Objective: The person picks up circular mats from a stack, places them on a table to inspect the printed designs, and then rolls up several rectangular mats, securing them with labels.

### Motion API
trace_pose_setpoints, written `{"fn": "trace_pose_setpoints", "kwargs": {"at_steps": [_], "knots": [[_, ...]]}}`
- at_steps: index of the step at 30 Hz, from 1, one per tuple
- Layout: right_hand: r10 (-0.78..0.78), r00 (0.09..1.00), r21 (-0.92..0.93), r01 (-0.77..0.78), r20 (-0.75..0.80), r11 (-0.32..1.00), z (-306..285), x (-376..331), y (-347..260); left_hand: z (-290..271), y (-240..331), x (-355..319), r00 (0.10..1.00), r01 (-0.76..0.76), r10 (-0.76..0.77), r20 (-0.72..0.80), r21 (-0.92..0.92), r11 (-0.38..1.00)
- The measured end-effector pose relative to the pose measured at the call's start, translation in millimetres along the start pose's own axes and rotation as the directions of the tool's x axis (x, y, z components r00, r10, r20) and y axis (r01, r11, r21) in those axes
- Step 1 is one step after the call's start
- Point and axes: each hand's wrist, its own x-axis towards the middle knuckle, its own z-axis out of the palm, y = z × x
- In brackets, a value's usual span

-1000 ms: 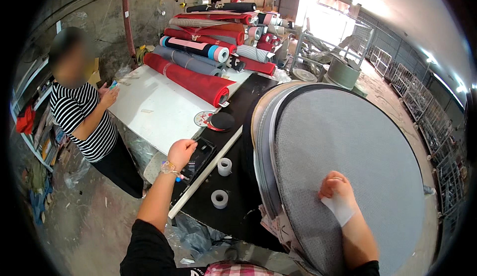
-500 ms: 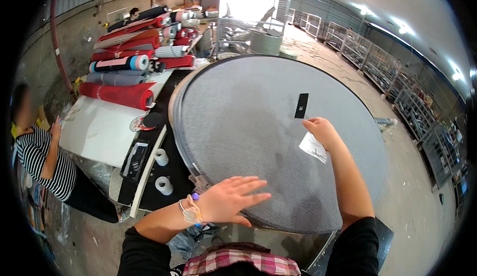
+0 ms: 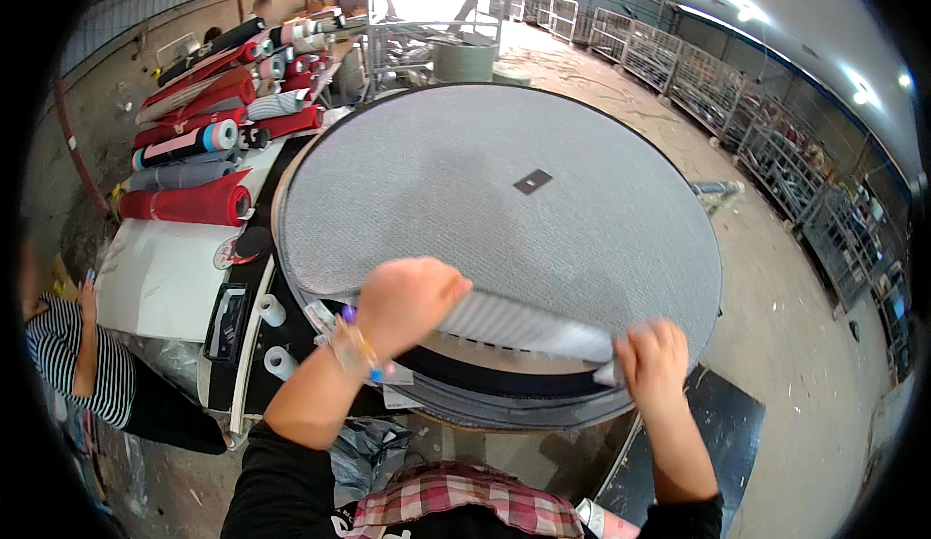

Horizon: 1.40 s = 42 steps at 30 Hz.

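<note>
A large round grey mat (image 3: 417, 170) with a dark rim lies on top of a stack of similar mats. Its near edge is raised between my hands, blurred by motion. On the left, my left hand (image 3: 412, 296) is closed around that edge. Farther right, my right hand (image 3: 655, 359) pinches the other end of it. Something small and white, perhaps the paper slip, shows under my right fingers. A black card (image 3: 532, 182) lies flat on the mat beyond my hands. Below the raised edge, the black border (image 3: 504, 381) of a lower layer shows.
At the left, a table holds rolls of red and grey material (image 3: 184, 199), white spools (image 3: 279, 362) and a black tray (image 3: 228, 321). A person in a striped top (image 3: 112, 384) stands beside it. Metal cages (image 3: 713, 88) line the right wall.
My left hand has gone from spread above the mat to gripping its near edge. My right hand has come down and nearer, to the edge too. The edge is now lifted.
</note>
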Motion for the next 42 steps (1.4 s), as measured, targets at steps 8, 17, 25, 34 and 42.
{"fn": "trace_pose_setpoints", "kwargs": {"at_steps": [8, 17, 25, 34, 42], "knots": [[-0.061, 0.935, 0.072, 0.038, 0.350, 0.997, 34, 22, 14, 35, -27, -2, 0.976, -0.208, 0.208, -0.056, 0.013, 0.978], [-0.082, 0.982, -0.005, 0.084, 0.172, 0.996, 29, 2, 2, 25, -8, -17, 0.981, -0.195, 0.194, 0.026, 0.209, 0.958], [0.077, 0.843, 0.099, -0.153, 0.532, 0.983, 19, 35, 14, 2, -14, 11, 0.923, -0.099, 0.006, 0.385, 0.223, 0.970], [-0.169, 0.956, -0.047, 0.185, 0.240, 0.982, 79, 27, 25, 46, -39, 13, 0.974, -0.217, 0.190, 0.126, 0.254, 0.943], [-0.105, 0.929, 0.101, 0.074, 0.356, 0.992, 70, 18, 47, 33, -42, 9, 0.982, -0.162, 0.144, 0.122, 0.155, 0.974]]}}
